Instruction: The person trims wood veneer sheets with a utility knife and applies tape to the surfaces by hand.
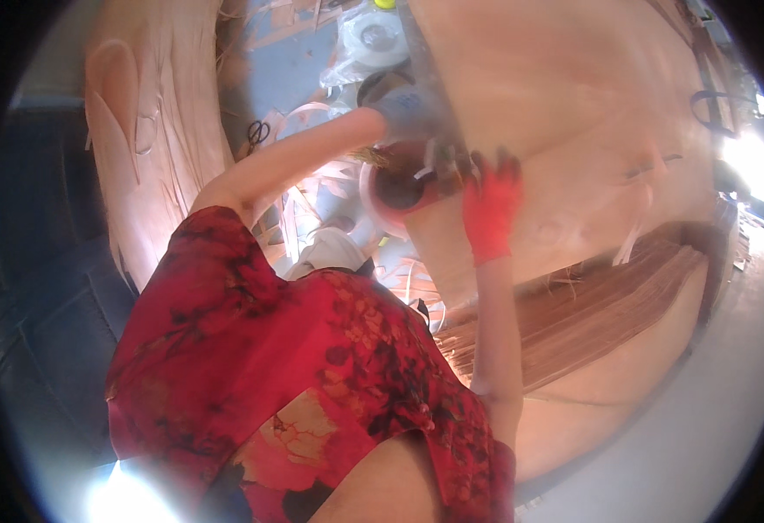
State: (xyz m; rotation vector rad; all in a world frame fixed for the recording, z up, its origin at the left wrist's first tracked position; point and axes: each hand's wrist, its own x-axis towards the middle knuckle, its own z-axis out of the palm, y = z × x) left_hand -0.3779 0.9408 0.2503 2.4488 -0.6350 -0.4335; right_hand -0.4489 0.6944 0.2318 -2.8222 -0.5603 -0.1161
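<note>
A large pale wood veneer sheet [574, 105] lies over a stack on the right. My right hand [493, 207], in a red glove with dark fingertips, rests at the sheet's left edge, its fingers stretched out and slightly apart. My left hand [412, 113], in a grey-blue glove, reaches across to the same edge. Blur and haze hide its fingers. Between the two hands is a small dark object [441, 164], too blurred to name. Just below it stands a round reddish container [369, 193] with a dark inside.
Another stack of veneer [155, 131] rises on the left. Black-handled scissors [258, 132] lie near its edge. A white roll [373, 39] in clear plastic sits at the top. Veneer scraps [299, 213] litter the space between the stacks. Layered sheet edges [591, 314] show at the lower right.
</note>
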